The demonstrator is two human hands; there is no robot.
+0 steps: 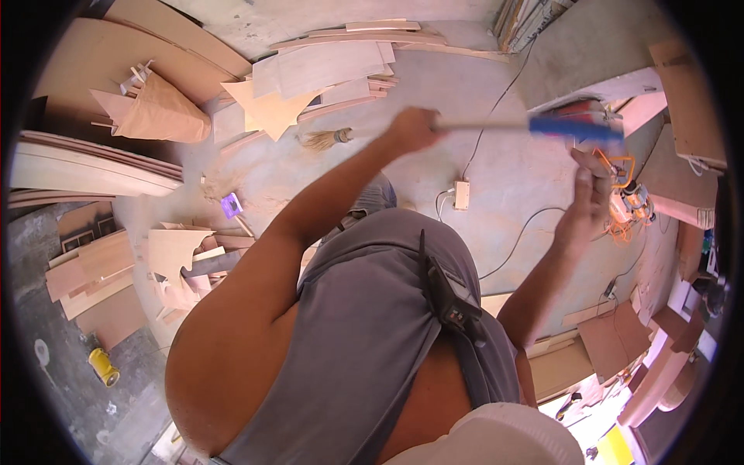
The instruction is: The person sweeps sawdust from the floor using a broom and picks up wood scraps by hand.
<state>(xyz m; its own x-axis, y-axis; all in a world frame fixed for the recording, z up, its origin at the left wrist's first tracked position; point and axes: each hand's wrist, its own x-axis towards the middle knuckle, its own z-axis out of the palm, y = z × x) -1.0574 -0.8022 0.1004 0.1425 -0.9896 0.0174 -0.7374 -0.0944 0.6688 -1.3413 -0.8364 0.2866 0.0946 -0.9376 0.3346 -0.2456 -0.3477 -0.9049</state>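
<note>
My left hand [416, 130] is closed around the pale handle of a broom [487, 124] held level across the view. Its straw head [327, 139] shows left of that hand, over the concrete floor. The handle's far end at the right has a blue sleeve [573, 130]. Just below this blue end is my right hand [585, 198], fingers stretched and apart, somewhat smeared by motion. It seems not to grip the handle; whether a fingertip touches it I cannot tell.
Cut boards [325, 70] lie along the far wall, with more wood scraps [182, 256] at left. A purple-banded tool with a stick [231, 205] lies nearby. Black cords and a socket box [462, 195] cross the floor. Orange-corded power tools [632, 201] stand at right.
</note>
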